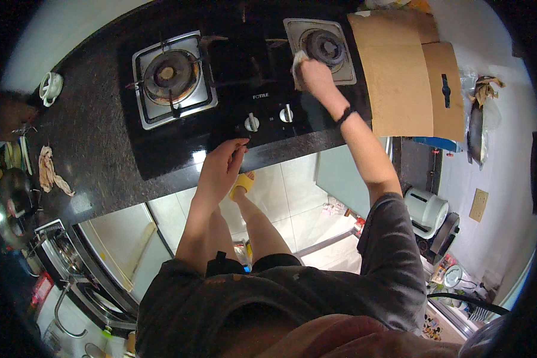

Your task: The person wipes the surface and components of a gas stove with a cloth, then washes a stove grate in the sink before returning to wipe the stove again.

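My right hand (pixel 317 79) is closed around a crumpled whitish cloth or wipe (pixel 299 59), at the left side of the right burner's steel drip tray (pixel 348 74). No grate sits over that burner (pixel 326 47). My left hand (pixel 226 161) is at the front edge of the black gas cooktop (pixel 232 109), fingers curled together; whether something small is between them is hidden. Near it are two silver control knobs, the left knob (pixel 252 122) and the right knob (pixel 287 113). The left burner (pixel 168 76) carries a black pan support (pixel 173 105), with brown stains around its base.
Flattened cardboard (pixel 394 76) stands along the cooktop's right side. On the dark stone counter (pixel 103 170) lie a crumpled beige rag (pixel 51 172) and a small white-green pot-shaped item (pixel 51 88). A sink (pixel 100 302) is at lower left. A pale cabinet door (pixel 344 174) stands open below the counter.
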A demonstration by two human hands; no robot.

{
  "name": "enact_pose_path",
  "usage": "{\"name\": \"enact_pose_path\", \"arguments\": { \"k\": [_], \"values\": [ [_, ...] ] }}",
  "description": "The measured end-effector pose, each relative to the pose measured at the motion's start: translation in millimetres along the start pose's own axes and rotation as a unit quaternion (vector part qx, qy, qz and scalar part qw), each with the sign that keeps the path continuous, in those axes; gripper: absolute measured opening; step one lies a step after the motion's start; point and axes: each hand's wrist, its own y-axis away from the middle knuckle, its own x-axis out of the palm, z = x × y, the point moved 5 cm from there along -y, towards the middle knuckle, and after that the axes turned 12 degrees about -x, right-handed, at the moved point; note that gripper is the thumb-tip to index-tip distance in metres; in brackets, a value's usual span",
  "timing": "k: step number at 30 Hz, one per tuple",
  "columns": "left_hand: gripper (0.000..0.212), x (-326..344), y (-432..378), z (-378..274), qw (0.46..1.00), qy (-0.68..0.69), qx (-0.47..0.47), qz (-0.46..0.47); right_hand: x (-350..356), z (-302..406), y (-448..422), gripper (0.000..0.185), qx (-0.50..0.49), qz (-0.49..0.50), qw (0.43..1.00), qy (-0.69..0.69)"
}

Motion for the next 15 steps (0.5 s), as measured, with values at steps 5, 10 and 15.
{"name": "enact_pose_path", "arguments": {
  "k": [5, 10, 15],
  "values": [
    [0.019, 0, -4, -2, 1.000, 0.001, 0.012, 0.010, 27, -6, 16, 0.017, 0.082, 0.029, 0.992, -0.095],
    [0.019, 1, -8, 6, 1.000, -0.002, -0.007, 0.013, 18, -24, -40, 0.020, 0.059, -0.140, 0.979, -0.134],
    [0.019, -4, -7, 1, 0.999, -0.030, -0.019, 0.018, 13, -21, -50, 0.016, 0.061, -0.133, 0.986, -0.079]
  ]
}}
